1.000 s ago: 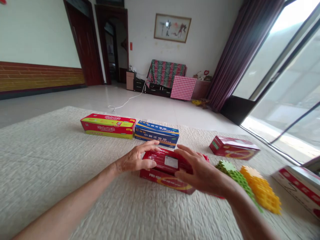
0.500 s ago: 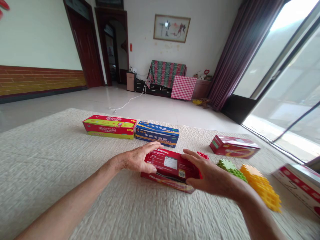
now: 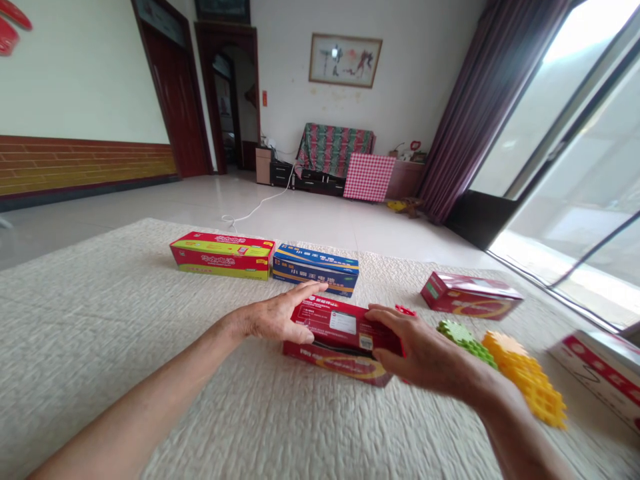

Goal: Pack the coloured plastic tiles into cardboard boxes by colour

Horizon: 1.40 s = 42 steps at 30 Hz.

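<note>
On the pale textured mat lies a red cardboard box with white print and a label on its top and a yellow oval on its front. My left hand grips its left end, thumb on the top near the front edge and fingers over the far side. At the right end, my right hand holds the box in a similar way, covering that corner. Just behind stands a blue box with Chinese print, beside a red and yellow box. Part of a red plastic piece shows behind my right hand.
To the right are green plastic pieces, yellow plastic pieces, another dark red box and a white and red box. A white cable crosses the tiled floor beyond the mat. Glass doors stand at right.
The whole view has shifted slightly. Both hands stay at the ends of the red box, whose front face now shows more sharply. The other boxes have not moved.
</note>
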Tool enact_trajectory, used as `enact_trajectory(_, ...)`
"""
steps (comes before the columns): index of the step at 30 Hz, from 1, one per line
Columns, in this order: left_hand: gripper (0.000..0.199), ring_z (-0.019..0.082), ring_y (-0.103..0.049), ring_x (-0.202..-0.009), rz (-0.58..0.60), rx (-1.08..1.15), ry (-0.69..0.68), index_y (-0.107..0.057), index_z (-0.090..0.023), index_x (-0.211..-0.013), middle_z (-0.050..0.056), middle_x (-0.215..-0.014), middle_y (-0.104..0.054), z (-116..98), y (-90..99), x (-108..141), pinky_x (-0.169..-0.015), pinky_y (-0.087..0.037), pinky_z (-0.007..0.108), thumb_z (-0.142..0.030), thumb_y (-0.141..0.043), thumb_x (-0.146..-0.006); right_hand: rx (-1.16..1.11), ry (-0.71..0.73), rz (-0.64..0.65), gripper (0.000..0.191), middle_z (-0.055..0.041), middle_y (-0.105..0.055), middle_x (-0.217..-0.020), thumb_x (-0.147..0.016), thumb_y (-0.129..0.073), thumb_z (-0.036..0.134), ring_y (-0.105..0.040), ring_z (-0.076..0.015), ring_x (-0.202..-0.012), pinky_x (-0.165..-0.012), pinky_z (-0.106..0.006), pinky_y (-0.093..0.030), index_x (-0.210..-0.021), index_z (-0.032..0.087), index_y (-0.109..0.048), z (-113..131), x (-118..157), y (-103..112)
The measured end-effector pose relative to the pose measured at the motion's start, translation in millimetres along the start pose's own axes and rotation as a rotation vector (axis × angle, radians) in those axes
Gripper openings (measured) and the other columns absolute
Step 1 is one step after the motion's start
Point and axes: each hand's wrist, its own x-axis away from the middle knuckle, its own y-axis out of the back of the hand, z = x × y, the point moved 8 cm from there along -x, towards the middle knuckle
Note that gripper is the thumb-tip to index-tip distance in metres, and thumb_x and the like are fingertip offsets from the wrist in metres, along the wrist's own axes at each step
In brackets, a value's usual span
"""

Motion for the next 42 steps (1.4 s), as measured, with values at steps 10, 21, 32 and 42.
enact_trajectory(10, 0.077, 0.029, -0.040, -0.131, -0.068, -0.056, 0.016, -0.034, -0.022, -0.143, 0.008, -0.147, -0.039, 5, 8.0, 4, -0.109, -0.032, 0.040, -0.036, -0.063, -0.074, -0.032, 0.036, -0.111, 0.031, -0.0048, -0.069, -0.098, -0.084, -0.046, 0.020, -0.064, -0.0145, -0.079, -0.071, -0.027, -0.051, -0.111, 0.021, -0.061, 0, -2, 8)
enact_trajectory(21, 0.075, 0.027, -0.051, -0.120, -0.112, -0.030, -0.099, -0.039, -0.022, -0.141, 0.008, -0.135, -0.054, -9, 11.2, 9, -0.103, -0.037, 0.041, -0.032, -0.067, -0.072, -0.233, -0.047, -0.307, 0.024, -0.0043, -0.071, -0.087, -0.087, -0.051, 0.038, -0.065, -0.0155, -0.078, -0.070, -0.028, -0.051, -0.099, 0.020, -0.060, -33, 2, 27)
enact_trajectory(32, 0.032, 0.012, -0.054, -0.060, -0.536, 0.270, 0.022, -0.060, -0.015, -0.108, -0.003, -0.066, -0.059, 24, 20.7, 0, -0.056, -0.044, 0.022, -0.035, -0.051, -0.085, -0.593, -0.333, -0.722, 0.045, -0.0031, -0.066, -0.082, -0.080, -0.056, 0.051, -0.056, -0.0117, -0.052, -0.045, -0.024, -0.046, -0.113, 0.020, -0.050, -76, 0, 11)
enact_trajectory(42, 0.039, 0.017, -0.064, -0.076, -0.628, 0.106, 0.166, -0.066, -0.018, -0.113, 0.005, -0.089, -0.070, 45, 16.2, -2, -0.072, -0.049, 0.027, -0.033, -0.054, -0.079, -0.062, -0.356, -0.486, 0.028, -0.0138, -0.059, -0.120, -0.075, -0.055, 0.032, -0.065, -0.0258, -0.095, -0.085, -0.044, -0.050, -0.096, 0.018, -0.068, -85, -4, 4)
